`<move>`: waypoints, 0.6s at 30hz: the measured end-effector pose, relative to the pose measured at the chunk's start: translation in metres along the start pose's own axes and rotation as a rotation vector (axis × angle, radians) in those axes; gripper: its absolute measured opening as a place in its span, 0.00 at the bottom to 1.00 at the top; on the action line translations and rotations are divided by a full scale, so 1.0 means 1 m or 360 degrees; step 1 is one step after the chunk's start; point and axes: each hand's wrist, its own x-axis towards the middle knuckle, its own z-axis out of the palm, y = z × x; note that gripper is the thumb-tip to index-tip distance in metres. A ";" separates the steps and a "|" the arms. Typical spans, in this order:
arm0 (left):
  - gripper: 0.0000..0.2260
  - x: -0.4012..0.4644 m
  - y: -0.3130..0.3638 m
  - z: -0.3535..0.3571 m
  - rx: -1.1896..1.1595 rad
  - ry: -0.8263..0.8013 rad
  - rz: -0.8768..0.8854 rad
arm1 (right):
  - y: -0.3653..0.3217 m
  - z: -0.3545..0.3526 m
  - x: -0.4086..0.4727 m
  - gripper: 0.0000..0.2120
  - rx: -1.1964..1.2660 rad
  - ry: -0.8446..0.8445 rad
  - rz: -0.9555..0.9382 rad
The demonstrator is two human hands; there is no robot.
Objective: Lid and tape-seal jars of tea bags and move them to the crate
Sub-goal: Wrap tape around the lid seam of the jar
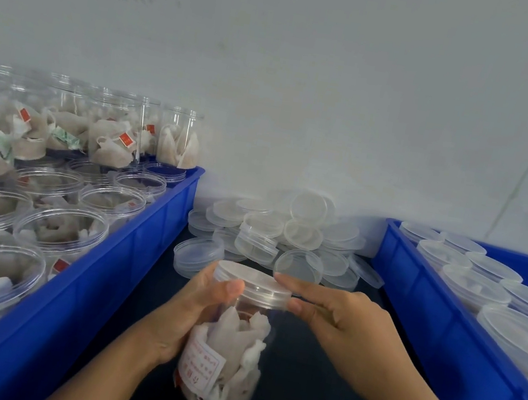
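Clear plastic is everywhere here: the jar (226, 349) of tea bags (238, 341) sits upright between the two blue crates, over the dark table (294, 394). The left hand (182, 311) wraps round the jar's upper body, thumb pressed just under the rim. The right hand (337, 318) pinches the lid (253, 283) at its right edge with thumb and fingertips, so both hands are closed on something.

The lid looks seated on the mouth, though whether it is fully threaded cannot be told. If it sits crooked, a turn could cross the thread and leave a gap that tape would only hide. The jar wall is thin and smooth, so a hard squeeze from the left hand might flex the mouth and jam the lid, and a loose hold could let the jar spin instead.

The loose lids (284, 234) are piled just behind; a careless elbow could scatter them. The left crate (129, 258) holds open jars, the right crate (444, 318) lidded ones.
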 end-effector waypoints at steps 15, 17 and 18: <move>0.50 0.004 -0.005 0.003 -0.0102 0.0178 0.0114 | 0.004 0.002 0.002 0.19 0.0098 -0.0030 0.0065; 0.50 0.003 -0.005 0.003 -0.0123 0.0145 0.0102 | 0.003 0.004 0.003 0.19 0.0103 -0.0017 0.0050; 0.50 0.002 -0.005 0.002 -0.0137 0.0141 0.0102 | 0.003 0.005 0.004 0.19 0.0098 -0.0016 0.0043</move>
